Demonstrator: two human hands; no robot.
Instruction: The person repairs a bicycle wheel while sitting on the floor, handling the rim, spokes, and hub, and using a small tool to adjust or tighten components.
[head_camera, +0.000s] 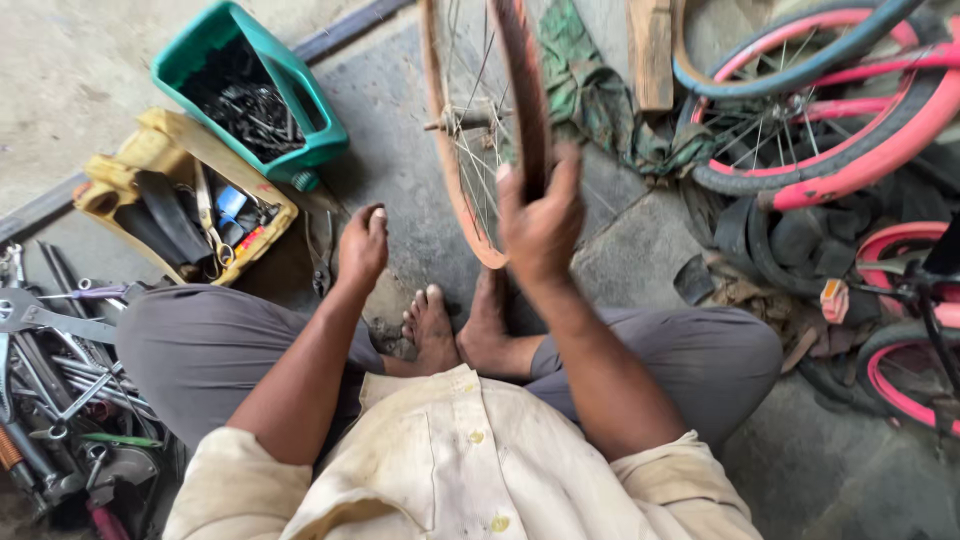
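Observation:
A rusty spoked bicycle wheel (470, 120) stands upright on the concrete in front of me, between my bare feet (455, 330). My right hand (540, 215) grips its near rim from the side. My left hand (362, 245) hangs in a loose fist above the floor, left of the wheel, holding nothing that I can see. Pliers (322, 255) lie on the ground just beside that hand.
A teal container (300, 90) of dark metal parts and a yellow container (150, 150) of hand tools sit at the left. Wrenches (50, 350) lie piled at the far left. Pink bicycle wheels (850, 110) and rubber scraps crowd the right. A green rag (590, 90) lies behind.

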